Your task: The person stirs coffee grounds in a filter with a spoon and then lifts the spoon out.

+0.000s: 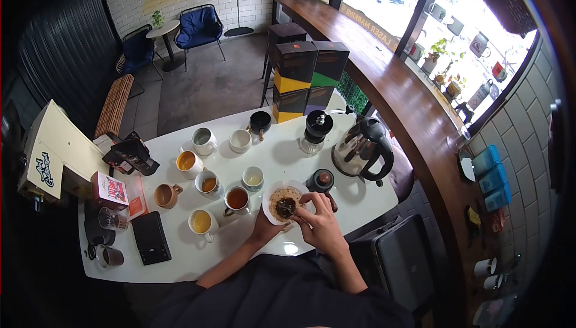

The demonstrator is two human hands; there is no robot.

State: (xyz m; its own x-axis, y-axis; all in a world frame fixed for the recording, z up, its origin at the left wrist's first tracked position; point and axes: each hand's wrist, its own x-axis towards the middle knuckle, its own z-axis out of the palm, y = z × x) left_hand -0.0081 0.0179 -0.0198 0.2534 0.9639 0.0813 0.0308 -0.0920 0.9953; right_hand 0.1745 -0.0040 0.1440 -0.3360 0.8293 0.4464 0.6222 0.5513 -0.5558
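Note:
A white cone-shaped holder (268, 212) with brown coffee grounds (284, 205) inside is near the table's front edge. Fingers of my left hand (264, 227) are wrapped round its lower left side. Above the grounds, my right hand (318, 223) pinches a small spoon-like tool (287, 210), its tip among the grounds. Just left stands a cup of reddish-brown tea (237, 198). Behind it is a cup with pale liquid (252, 178). To the right, a dark round-topped tool (323, 179) stands on the table.
A steel kettle (354, 151) and a hand grinder (315, 130) stand at the right. Several cups, including a brown one (165, 196), spread leftward. A black scale (151, 238) lies at left. Stacked boxes (294, 79) rise behind the white table (180, 262).

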